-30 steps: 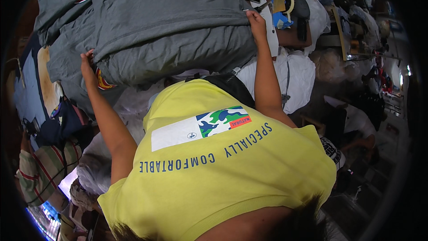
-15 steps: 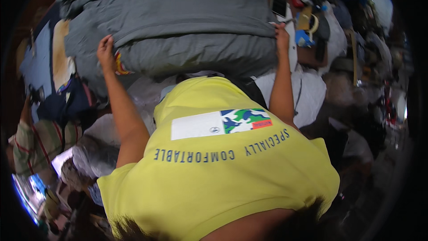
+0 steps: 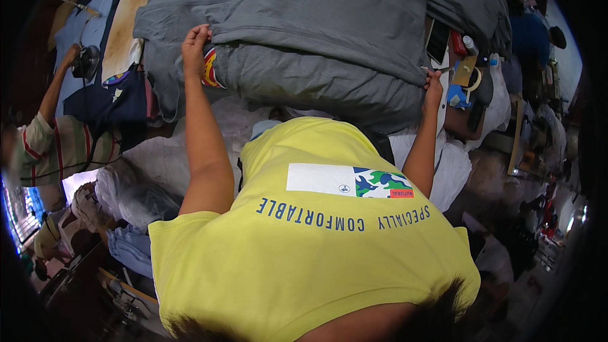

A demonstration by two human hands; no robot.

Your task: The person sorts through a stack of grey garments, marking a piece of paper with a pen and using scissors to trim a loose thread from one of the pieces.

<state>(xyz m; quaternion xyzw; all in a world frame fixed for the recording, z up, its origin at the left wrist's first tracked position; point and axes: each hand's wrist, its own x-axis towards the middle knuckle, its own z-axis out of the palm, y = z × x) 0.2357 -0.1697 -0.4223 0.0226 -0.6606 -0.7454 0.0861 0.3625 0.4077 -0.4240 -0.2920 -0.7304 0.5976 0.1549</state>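
A dark grey T-shirt (image 3: pixel 323 6) lies spread over more grey garments (image 3: pixel 304 79), its hem running across in front of me. My left hand (image 3: pixel 195 41) has its fingers closed at the hem's left corner. At the hem's right corner my right hand (image 3: pixel 433 85) pinches the cloth between thumb and fingers. A small pointed metal thing shows just beside those right fingers; I cannot tell whether it is held. Below my left hand, part of a red and yellow patch (image 3: pixel 210 68) shows on the cloth underneath.
Right of the shirt are a phone (image 3: pixel 438 41), a tape roll (image 3: pixel 474 79) and a red object (image 3: pixel 458 43). At far left a co-worker's hand (image 3: pixel 71 56) holds an iron (image 3: pixel 86 62) on light blue cloth (image 3: pixel 66 31). White plastic sheeting (image 3: pixel 161 152) hangs near my left arm.
The view has turned, so the shirt and both hands sit farther right in it. The hem now slopes down toward my right hand. Both hands stay at its corners.
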